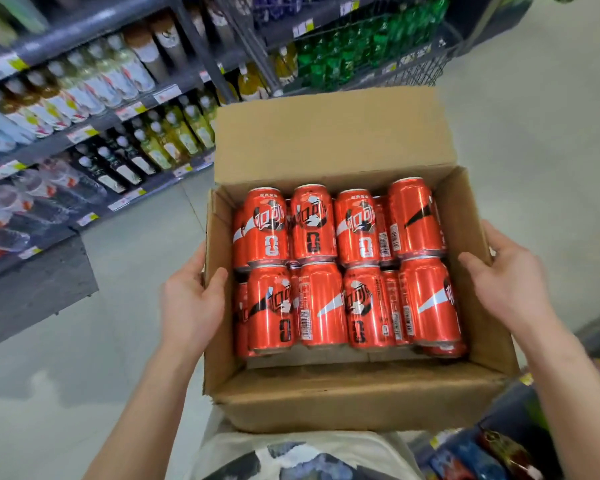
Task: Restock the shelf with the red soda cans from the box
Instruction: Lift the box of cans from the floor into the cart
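Hands: I am gripping the box (361,396) by its side walls, left hand (191,299) and right hand (510,282), thumbs hooked over the rims.
Cans: the red soda cans (340,268) are lying packed inside it.
Care: I am aiming to hold it level and close; the load looks heavy.

- We see grey shelving (94,27) on the left, in several tiers, with price tags (167,93) along the front edges.
- On it stand pale-labelled bottles (94,76) high up, then yellow-green bottles (182,129), dark bottles (118,162) and clear bottles (32,202) lowest.
- Farther back, a wire rack (413,71) holds green bottles (340,53).
- The shelving's dark base (32,289) stands on the pale floor (101,341).
- The open cardboard box (361,143) carries red soda cans (323,303) lying on their sides in two rows.
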The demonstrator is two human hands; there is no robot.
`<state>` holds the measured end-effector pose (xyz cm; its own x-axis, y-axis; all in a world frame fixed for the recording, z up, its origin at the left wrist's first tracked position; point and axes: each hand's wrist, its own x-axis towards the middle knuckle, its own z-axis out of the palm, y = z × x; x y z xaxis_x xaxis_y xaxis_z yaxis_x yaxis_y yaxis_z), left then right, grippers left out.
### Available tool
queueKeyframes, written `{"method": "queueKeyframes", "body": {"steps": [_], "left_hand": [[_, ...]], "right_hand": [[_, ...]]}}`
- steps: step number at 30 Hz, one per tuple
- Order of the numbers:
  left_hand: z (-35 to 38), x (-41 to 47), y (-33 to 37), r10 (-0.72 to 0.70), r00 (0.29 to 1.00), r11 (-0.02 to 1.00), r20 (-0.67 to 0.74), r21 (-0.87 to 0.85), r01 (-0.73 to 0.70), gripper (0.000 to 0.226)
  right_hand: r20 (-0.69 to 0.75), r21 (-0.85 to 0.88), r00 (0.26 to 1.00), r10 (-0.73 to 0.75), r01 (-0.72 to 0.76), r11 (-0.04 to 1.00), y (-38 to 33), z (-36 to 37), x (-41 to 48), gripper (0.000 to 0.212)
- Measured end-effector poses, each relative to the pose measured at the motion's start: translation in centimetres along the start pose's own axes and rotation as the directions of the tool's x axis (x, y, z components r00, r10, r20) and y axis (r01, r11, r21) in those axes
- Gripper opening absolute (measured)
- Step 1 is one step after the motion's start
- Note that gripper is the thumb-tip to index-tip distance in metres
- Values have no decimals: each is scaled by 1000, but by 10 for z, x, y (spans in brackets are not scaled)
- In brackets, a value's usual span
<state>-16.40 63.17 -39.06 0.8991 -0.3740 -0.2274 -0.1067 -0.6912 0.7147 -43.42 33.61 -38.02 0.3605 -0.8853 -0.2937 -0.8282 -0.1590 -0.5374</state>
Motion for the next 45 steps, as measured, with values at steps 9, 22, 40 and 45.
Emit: {"method": "queueKeyframes", "body": {"steps": [9, 22, 40, 45], "left_hand": [[59, 45, 83, 51, 996, 999, 67, -12, -51, 50], [134, 156, 186, 31, 999, 1000, 20, -4, -31, 51], [228, 235, 311, -179, 949, 984, -260, -35, 176, 47], [241, 262, 337, -181, 935, 983, -304, -51, 174, 42]], "right_hand": [[-58, 25, 996, 61, -59, 998, 10, -55, 72, 57], [-30, -3, 999, 13, -13, 1000, -22, -111, 249, 59], [208, -23, 937, -280, 291, 957, -98, -156, 524, 55], [222, -56, 917, -332, 352, 934, -124, -155, 574, 54]]}}
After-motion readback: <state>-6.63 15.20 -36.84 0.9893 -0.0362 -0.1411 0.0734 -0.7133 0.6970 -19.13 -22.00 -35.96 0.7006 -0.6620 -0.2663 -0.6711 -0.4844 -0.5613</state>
